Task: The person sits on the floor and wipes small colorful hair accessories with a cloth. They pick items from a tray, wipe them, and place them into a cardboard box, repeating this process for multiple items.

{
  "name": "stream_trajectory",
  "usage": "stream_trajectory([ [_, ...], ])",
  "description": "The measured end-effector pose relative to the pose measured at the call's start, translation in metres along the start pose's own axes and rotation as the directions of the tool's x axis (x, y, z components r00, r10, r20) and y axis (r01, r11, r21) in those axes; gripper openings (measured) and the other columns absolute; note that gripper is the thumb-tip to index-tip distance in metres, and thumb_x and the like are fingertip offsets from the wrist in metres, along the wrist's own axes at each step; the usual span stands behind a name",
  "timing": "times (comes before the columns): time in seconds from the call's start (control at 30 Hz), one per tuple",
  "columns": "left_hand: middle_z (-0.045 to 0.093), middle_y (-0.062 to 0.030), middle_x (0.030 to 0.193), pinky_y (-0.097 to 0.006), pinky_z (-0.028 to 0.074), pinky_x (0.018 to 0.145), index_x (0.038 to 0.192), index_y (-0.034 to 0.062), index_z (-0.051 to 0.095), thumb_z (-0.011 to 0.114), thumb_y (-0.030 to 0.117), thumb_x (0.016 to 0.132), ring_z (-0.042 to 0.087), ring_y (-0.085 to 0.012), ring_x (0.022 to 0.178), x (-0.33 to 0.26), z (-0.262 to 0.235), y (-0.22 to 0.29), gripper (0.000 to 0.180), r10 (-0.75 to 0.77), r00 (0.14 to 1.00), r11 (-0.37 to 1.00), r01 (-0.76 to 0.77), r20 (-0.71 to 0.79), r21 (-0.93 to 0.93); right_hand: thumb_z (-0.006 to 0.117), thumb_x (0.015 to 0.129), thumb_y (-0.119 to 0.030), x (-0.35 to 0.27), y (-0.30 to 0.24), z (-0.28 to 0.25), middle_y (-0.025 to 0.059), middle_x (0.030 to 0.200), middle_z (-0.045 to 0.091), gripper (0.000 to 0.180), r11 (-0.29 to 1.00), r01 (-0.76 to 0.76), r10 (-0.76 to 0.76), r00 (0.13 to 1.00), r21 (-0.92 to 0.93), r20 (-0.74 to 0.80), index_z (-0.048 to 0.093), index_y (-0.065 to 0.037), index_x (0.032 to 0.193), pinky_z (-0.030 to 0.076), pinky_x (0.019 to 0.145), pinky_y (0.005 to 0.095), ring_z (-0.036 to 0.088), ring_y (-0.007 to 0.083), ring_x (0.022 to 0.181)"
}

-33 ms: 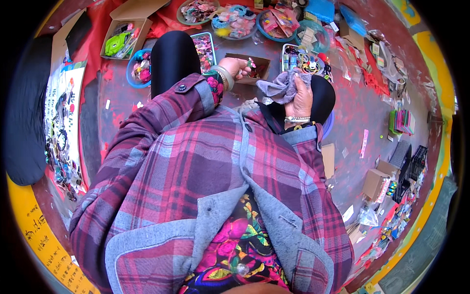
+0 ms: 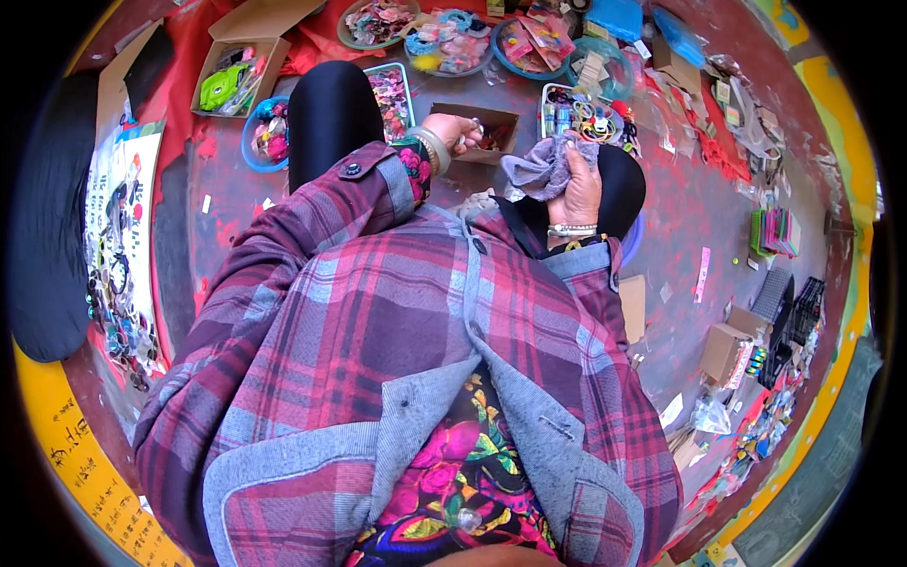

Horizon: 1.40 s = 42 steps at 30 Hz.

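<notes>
My left hand (image 2: 452, 135) is closed in a pinch on a small pale item (image 2: 479, 126). Its kind is too small to make out. Just past the fingertips is a small open cardboard box (image 2: 513, 132) with a few reddish things inside. My right hand (image 2: 578, 192) grips a crumpled grey-purple cloth (image 2: 540, 168), thumb on top, in front of my right knee. The cloth and the small item are apart. Beyond the cloth lies a white-rimmed tray (image 2: 545, 111) of hair ties and small packets.
Along the far side stand round basins of packaged trinkets (image 2: 534, 71) and a carton (image 2: 274, 57) with a green item. A blue basin (image 2: 248, 142) is beside my left knee. At right are colourful cards (image 2: 777, 233), a small carton (image 2: 726, 354) and black baskets (image 2: 777, 302).
My left fingers have turned the small item, so its green and red part no longer shows. The cloth has drawn in slightly toward my right hand.
</notes>
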<state>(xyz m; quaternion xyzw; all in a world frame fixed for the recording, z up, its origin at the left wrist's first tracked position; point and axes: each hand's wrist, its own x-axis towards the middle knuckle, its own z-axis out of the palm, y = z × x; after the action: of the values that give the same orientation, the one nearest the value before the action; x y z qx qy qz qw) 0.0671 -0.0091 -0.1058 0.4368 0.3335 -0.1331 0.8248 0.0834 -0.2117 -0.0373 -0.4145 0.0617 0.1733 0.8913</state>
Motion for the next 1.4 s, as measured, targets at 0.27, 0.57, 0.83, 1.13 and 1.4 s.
stream_trajectory([
  [0.27,0.049,-0.0257,0.113,-0.037,0.047,0.088,0.109,-0.0089,0.045,0.040,0.016,0.091,0.052,-0.0315,0.105,-0.019,0.000,0.012,0.031,-0.160,0.879,0.853,0.352,0.449,-0.385,0.050,0.084,-0.002,0.001,0.002,0.002,0.0103,0.084,0.059,0.017,1.000,-0.010,0.010,1.000,0.001,-0.004,0.052,-0.001,0.101,0.051,0.072,0.0342,0.061,0.0229,0.078],
  [0.57,0.045,-0.0233,0.121,-0.036,0.042,0.096,0.117,-0.0070,0.041,0.041,-0.003,0.087,0.045,-0.0319,0.117,-0.073,0.012,0.033,0.030,0.041,0.728,0.943,0.199,0.684,-0.268,0.050,0.083,-0.002,0.004,0.006,0.000,0.0142,0.085,0.060,0.022,0.996,-0.060,0.063,0.997,-0.070,0.041,0.049,0.000,0.105,0.051,0.073,0.0331,0.061,0.0225,0.077],
  [0.83,0.062,-0.0142,0.096,-0.021,0.054,0.065,0.099,0.0003,0.051,0.054,0.008,0.086,0.064,-0.0173,0.082,-0.108,0.007,0.034,0.015,-0.023,0.861,0.998,0.053,0.508,-0.044,0.054,0.082,-0.002,-0.007,0.002,0.011,0.0139,0.089,0.061,0.030,0.982,-0.083,0.112,0.979,-0.170,0.168,0.046,-0.001,0.111,0.050,0.076,0.0323,0.061,0.0210,0.081],
  [1.13,0.056,-0.0071,0.075,-0.010,0.032,0.035,0.092,0.0007,0.051,0.053,0.009,0.087,0.046,-0.0045,0.049,-0.098,-0.006,0.026,0.010,-0.125,0.805,0.930,0.299,0.580,-0.215,0.060,0.075,0.006,-0.031,-0.004,0.048,0.0117,0.115,0.053,0.051,0.902,0.182,0.035,0.873,-0.392,0.487,0.040,-0.003,0.121,0.040,0.092,0.0293,0.050,0.0189,0.108],
  [1.4,0.058,-0.0113,0.075,-0.013,0.031,0.035,0.088,-0.0019,0.053,0.052,0.012,0.088,0.046,-0.0056,0.049,-0.102,0.001,0.017,0.014,-0.153,0.833,0.952,0.269,0.532,-0.148,0.064,0.077,0.001,-0.037,0.010,0.048,0.0040,0.095,0.059,0.033,0.825,0.209,0.023,0.916,-0.525,0.400,0.053,-0.003,0.107,0.047,0.073,0.0218,0.056,0.0098,0.086],
])
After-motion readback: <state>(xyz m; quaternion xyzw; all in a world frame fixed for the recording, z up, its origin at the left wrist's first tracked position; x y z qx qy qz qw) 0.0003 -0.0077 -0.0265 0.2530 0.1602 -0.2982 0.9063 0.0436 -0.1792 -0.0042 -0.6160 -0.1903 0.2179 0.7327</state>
